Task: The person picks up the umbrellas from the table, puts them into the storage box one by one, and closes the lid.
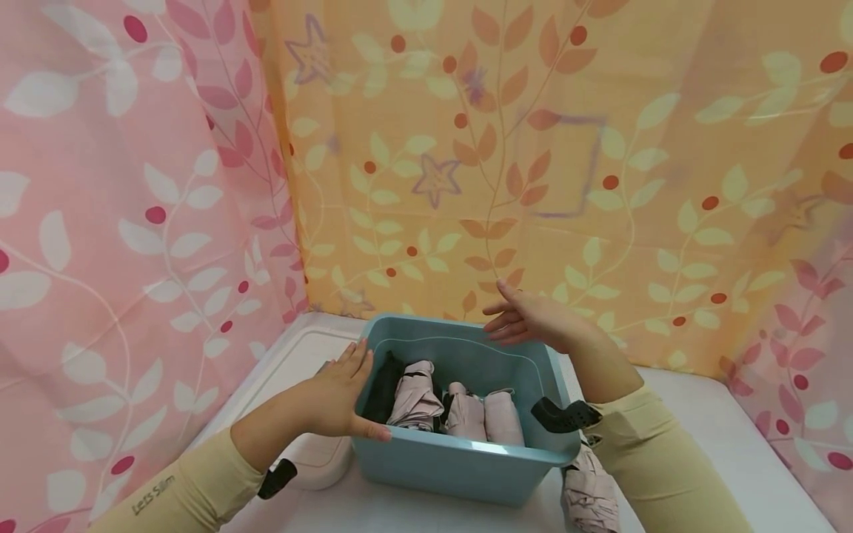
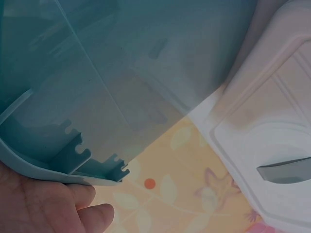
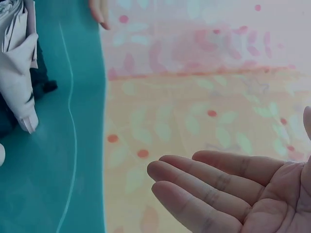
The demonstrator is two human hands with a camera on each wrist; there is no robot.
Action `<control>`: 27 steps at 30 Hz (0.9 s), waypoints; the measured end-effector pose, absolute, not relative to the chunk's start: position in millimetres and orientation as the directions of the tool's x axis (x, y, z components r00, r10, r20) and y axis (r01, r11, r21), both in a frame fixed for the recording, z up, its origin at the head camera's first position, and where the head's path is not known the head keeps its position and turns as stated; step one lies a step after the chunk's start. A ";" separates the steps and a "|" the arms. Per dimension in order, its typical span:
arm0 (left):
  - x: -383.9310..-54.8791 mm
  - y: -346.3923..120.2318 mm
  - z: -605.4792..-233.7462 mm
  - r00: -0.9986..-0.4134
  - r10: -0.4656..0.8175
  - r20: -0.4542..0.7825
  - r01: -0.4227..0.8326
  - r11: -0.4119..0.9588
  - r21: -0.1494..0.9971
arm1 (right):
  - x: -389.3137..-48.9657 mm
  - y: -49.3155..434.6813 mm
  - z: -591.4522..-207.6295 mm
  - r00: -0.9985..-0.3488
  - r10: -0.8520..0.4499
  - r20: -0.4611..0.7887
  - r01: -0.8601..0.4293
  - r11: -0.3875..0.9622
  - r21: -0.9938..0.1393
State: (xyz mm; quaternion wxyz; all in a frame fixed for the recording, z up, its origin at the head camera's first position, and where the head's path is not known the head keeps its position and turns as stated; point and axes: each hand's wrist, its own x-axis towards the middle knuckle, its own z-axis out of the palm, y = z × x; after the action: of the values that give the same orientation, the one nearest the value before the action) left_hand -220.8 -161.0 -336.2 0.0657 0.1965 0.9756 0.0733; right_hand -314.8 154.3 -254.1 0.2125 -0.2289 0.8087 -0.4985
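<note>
A blue-grey plastic bin (image 1: 453, 472) stands on the white surface. Inside lie several bundles that look like folded umbrellas: a dark one (image 1: 384, 389) at the left, then a wrinkled pale pink one (image 1: 416, 400), with two more pink ones (image 1: 504, 418) to its right. My left hand (image 1: 333, 392) rests on the bin's left rim, fingers extended and thumb over the front edge. My right hand (image 1: 526, 318) hovers by the back right rim, palm turned inward, holding nothing; its straight fingers (image 3: 209, 194) show in the right wrist view.
A white lid-like panel (image 1: 316, 459) with a grey handle (image 2: 286, 171) lies left of the bin. Another wrinkled pink bundle (image 1: 591, 492) lies outside at the right, partly under my right forearm. Patterned orange cloth (image 1: 433, 244) hangs behind, pink cloth (image 1: 133, 296) at the left.
</note>
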 end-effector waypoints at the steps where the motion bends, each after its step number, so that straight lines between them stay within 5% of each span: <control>1: -220.6 -160.8 -336.2 -0.914 0.393 -0.100 0.374 0.912 0.168 | -313.6 159.6 -254.1 -0.808 -0.579 -0.112 -0.156 0.393 -0.906; 27: -221.1 -161.5 -336.2 -0.914 0.394 -0.093 0.374 0.910 0.179 | -279.0 291.0 -281.7 -0.878 -0.474 -0.071 -0.138 0.393 -0.909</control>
State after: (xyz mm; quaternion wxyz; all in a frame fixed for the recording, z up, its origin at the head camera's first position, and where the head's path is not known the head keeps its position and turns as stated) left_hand -221.1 -161.5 -336.2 0.0635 0.1968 0.9752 0.0792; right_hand -279.0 291.0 -281.7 0.1618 -0.1869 0.8188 -0.5181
